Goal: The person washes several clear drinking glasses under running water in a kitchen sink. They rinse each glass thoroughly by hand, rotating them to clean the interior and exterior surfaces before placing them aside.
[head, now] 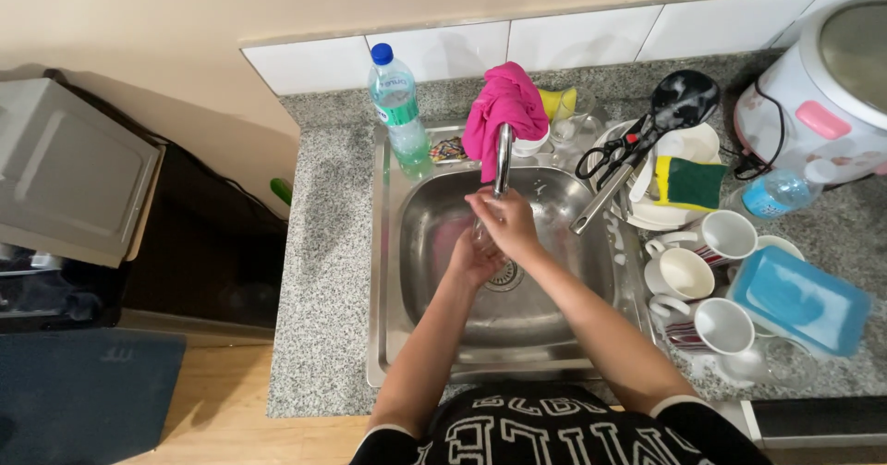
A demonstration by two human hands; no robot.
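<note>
- Head view looks straight down on a steel sink [407, 271] set in a speckled granite desk [323, 280]; every place below is given relative to that sink.
- Both hands meet over the middle of the basin, just under the faucet [502, 158] spout and above the drain [505, 275].
- Left hand [474, 257] cups the bottom of a clear glass [482, 234]; right hand [504, 220] wraps over its top. Both grips are closed on the glass, which sits between the palms.
- Pink cloth [504, 104] hangs over the faucet at the sink's far rim; a clear plastic bottle with a blue cap [399, 109] stands at the far-left corner.
- Right of the sink: white mugs [702, 275], a yellow-green sponge [691, 183] on plates, scissors [610, 155], a black ladle [682, 100], a blue lid [799, 299], a white rice cooker [822, 86].
- Risk, as I judge it: wet glass could slip from the palms and strike the steel basin or the faucet, since the spout hangs so near the knuckles.
- Crowded mugs sit close to the right elbow; a wide swing could knock one.
- Hard to make out: the glass itself is nearly invisible, its rim and shape unclear; I cannot tell whether water runs. Fingers are mostly hidden beneath the palms, and the rice cooker is cut off at the frame's edge.
</note>
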